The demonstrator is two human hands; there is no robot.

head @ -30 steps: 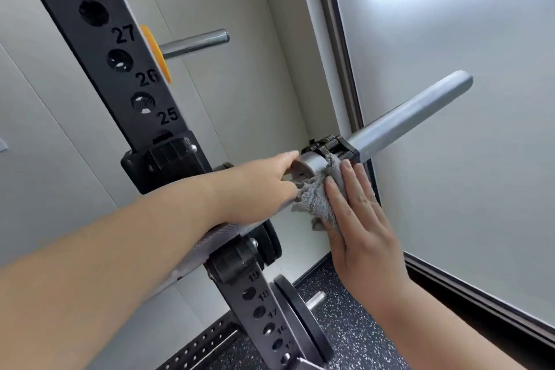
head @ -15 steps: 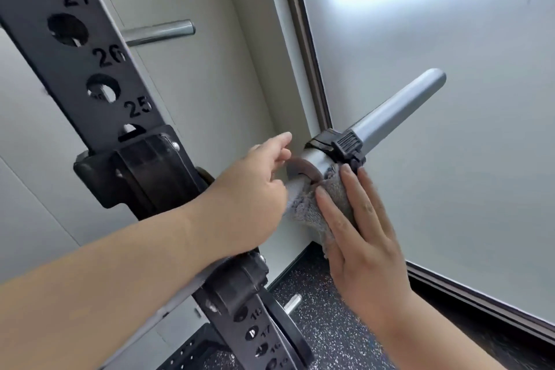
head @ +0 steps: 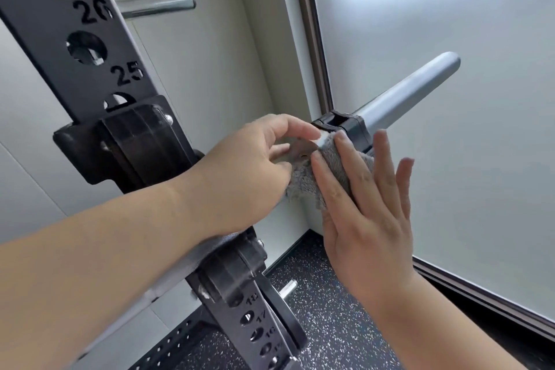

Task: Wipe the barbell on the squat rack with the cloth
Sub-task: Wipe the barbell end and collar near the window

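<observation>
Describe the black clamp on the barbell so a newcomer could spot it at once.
Start at the black numbered rack post and follow the barbell right toward the frosted window. The clamp rings the bar where its thick grey end begins, just above the grey cloth under the right hand. It is the only black piece on that grey bar beyond the post.

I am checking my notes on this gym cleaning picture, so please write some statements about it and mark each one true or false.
1. The right hand presses the cloth with straight fingers. True.
2. The cloth is bright red. False: it is grey.
3. The barbell carries weight plates at its far end. False: that end is bare beyond the black collar.
4. The rack post shows the numbers 26 and 25. True.
5. The floor is pale wood. False: it is dark and speckled.
</observation>
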